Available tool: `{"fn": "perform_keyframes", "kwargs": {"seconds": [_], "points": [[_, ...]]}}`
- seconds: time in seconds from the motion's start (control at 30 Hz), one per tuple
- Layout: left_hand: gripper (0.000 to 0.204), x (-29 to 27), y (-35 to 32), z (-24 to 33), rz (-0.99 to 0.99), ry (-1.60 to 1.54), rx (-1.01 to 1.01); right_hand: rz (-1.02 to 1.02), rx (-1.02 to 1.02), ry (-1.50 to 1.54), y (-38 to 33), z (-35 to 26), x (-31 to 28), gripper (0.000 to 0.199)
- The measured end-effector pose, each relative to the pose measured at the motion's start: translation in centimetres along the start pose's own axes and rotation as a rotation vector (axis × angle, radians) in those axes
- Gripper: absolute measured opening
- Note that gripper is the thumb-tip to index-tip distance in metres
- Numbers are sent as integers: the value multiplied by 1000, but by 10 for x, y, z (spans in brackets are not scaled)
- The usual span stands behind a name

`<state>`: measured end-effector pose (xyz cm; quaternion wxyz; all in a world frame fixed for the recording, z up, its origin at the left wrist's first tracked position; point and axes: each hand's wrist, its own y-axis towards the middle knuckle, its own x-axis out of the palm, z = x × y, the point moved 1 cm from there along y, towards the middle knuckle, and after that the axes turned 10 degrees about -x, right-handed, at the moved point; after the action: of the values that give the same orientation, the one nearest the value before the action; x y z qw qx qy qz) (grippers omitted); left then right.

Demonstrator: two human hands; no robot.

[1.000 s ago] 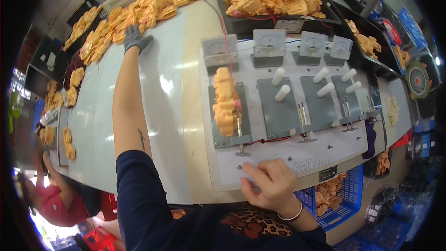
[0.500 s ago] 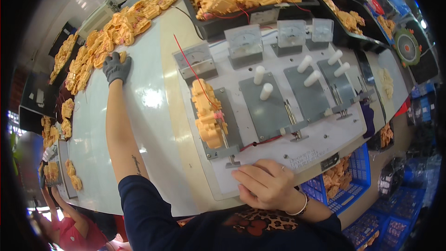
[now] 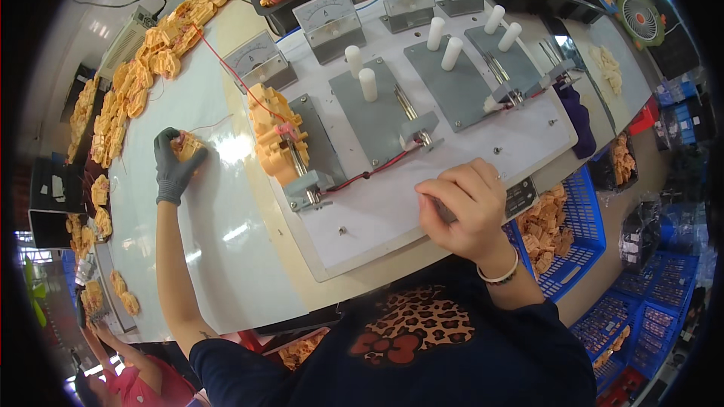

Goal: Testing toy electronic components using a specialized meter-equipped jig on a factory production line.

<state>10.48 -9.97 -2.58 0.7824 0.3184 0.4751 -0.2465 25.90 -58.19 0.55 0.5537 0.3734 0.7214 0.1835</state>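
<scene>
Fingers clamped on an orange housing (image 3: 187,148), the gloved left hand (image 3: 173,172) works left of the white board (image 3: 392,203); the right hand (image 3: 469,207) curls at its near edge, grip unclear. Fetching appears underway; moving boardward calls for keeping the wire (image 3: 213,124) free.

A green-rimmed fan (image 3: 641,16) and purple cloth (image 3: 575,122) sit at right.

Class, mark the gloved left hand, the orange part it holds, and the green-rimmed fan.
Gloved left hand (image 3: 174,169): head view, back of the hand.
Orange part (image 3: 185,146): head view, its exposed middle.
Green-rimmed fan (image 3: 639,16): head view, front grille.
</scene>
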Motion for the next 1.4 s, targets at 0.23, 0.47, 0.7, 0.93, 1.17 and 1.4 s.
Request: {"fn": "perform_keyframes", "kwargs": {"seconds": [0.23,0.47,0.7,0.93,1.17,1.4], "points": [[67,-19,-37,11,-189,82,-60,296,-5,-142,-1,7,-19,20],[64,-47,-56,52,-338,-1582,-77,219,55,-292,-26,62,-38,18],[102,-103,-105,135,-704,-1948,-40,363,235,-403,-22,88,-64,27],[105,-92,-102,194,-955,-2184,-92,367,202,-224,-59,137,-70,15],[103,-93,-120,205,-783,-2230,-168,467,150,-200,-56,141,-61,20],[76,-105,-115,227,-488,-2215,-435,484,155,-157,-57,147,-62,20]]}}
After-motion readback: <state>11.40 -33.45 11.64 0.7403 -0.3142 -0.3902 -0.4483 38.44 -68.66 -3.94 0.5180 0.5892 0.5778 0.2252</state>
